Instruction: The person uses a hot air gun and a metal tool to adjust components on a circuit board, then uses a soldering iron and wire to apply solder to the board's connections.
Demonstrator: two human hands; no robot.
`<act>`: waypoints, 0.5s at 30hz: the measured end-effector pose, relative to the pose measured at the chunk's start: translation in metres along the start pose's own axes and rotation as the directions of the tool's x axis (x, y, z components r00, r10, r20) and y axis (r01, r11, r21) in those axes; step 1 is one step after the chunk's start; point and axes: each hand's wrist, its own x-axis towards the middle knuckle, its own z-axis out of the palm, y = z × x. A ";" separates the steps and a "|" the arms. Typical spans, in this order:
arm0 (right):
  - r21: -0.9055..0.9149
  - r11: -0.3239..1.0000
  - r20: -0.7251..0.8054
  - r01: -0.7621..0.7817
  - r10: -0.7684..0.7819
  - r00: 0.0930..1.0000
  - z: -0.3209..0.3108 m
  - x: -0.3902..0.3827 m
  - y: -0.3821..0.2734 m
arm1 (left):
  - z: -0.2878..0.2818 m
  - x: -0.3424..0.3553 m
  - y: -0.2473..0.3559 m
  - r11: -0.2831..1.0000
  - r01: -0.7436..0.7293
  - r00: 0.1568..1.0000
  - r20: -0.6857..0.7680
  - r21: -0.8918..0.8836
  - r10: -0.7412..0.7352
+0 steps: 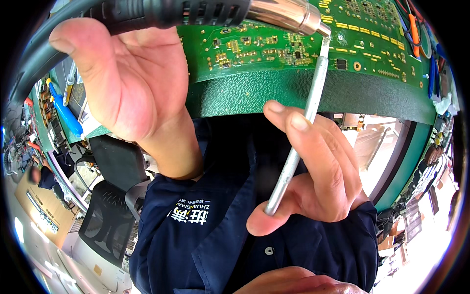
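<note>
My left hand wraps a hot-air gun; its fingers go out of sight behind the ridged black handle. The gun's copper-coloured nozzle points right, its narrow tip just over a green circuit board. Between the thumb and fingers of my right hand is a slim silver metal rod with a flattened end. That end meets the board, or hovers right above it, beside the nozzle tip, near a small whitish spot. Gold pads and small chips cover the board.
The board lies on a bench with a dark green padded edge. A blue-handled tool is at left, an orange-handled tool at right. A black mesh chair stands behind at left; farther off is another person.
</note>
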 end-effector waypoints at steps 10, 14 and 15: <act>-0.024 1.000 -0.077 -0.012 0.010 0.997 0.004 0.000 -0.003 | 0.002 -0.002 0.000 1.000 0.002 1.000 0.017 0.011 -0.002; -0.029 0.999 -0.095 -0.018 0.015 0.995 0.005 0.001 -0.003 | -0.001 0.000 -0.002 1.000 0.004 1.000 0.026 0.009 -0.005; -0.025 1.000 -0.091 -0.016 0.014 0.996 0.005 0.001 -0.003 | 0.000 -0.001 -0.002 1.000 0.005 1.000 0.027 0.011 -0.005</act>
